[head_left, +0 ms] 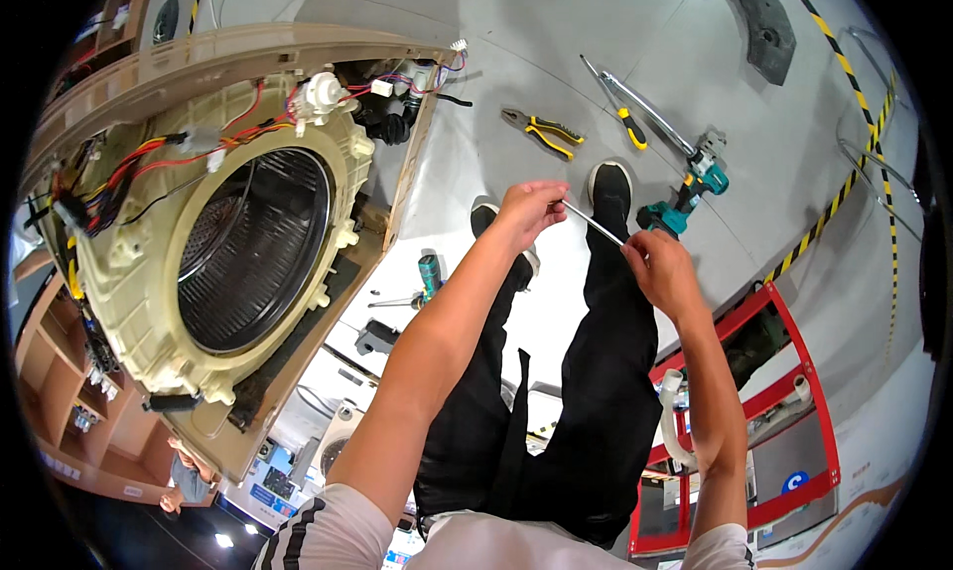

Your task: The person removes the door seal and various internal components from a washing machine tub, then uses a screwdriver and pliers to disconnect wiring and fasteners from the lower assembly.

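Note:
Between my hands is a thin, straight metal rod [593,222], held over my legs and shoes. Its upper-left end is pinched in the fingers of my left hand [528,213]. The fingers of my right hand [659,270] are closed at its lower-right end. Whether the rod belongs to a larger tool cannot be seen. To the left stands an opened washing machine with a cream tub front [129,307], a dark ribbed drum [263,257] and loose coloured wires [149,163]. Neither hand touches the machine.
Yellow-black pliers [546,133], a screwdriver [630,123] and a teal cordless power tool [685,193] lie on the grey floor ahead. A teal-handled tool [429,275] lies beside the machine. A red frame [819,421] stands right, near striped floor tape [819,222]. A dark curved block [762,29] lies farther off.

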Motion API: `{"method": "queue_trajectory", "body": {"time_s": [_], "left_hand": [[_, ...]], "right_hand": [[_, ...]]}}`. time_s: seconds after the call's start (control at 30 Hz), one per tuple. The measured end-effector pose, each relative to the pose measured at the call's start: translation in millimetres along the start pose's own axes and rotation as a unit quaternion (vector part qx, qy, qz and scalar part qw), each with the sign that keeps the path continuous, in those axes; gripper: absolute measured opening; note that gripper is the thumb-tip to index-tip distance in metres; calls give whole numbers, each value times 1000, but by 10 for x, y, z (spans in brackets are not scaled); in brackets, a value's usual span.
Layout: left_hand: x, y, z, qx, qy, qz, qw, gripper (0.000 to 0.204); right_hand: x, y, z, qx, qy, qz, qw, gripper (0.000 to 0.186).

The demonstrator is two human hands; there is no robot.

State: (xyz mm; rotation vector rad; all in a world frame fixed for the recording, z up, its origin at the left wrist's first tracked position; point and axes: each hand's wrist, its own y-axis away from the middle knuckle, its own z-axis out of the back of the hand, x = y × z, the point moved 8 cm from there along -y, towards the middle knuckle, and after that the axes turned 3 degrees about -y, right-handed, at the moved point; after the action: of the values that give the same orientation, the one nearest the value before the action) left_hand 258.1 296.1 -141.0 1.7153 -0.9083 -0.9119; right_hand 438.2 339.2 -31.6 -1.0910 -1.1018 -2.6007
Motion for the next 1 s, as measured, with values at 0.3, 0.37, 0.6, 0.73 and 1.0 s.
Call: {"method": "queue_trajectory", "body": {"time_s": [0.3, 0.37, 0.6, 0.73, 1.0], "left_hand": [[89, 832, 91, -12, 43, 4, 999, 25], [53, 983, 199, -33, 86, -14, 996, 25], [-113, 1587, 512, -56, 156, -65, 984, 23], [-118, 1940, 603, -32, 153, -81, 984, 24], [-56, 2849, 293, 33, 78, -98, 992, 17]], "right_hand": [[595, 670, 140, -13, 2, 15, 1000, 9], [738, 746, 140, -16, 5, 25, 1000, 9], [824, 947, -133, 2, -139, -70, 988, 15], [1054, 1064, -221, -20, -223, -131, 966, 29], [1788, 1282, -538, 92, -455, -238, 853, 41]]}}
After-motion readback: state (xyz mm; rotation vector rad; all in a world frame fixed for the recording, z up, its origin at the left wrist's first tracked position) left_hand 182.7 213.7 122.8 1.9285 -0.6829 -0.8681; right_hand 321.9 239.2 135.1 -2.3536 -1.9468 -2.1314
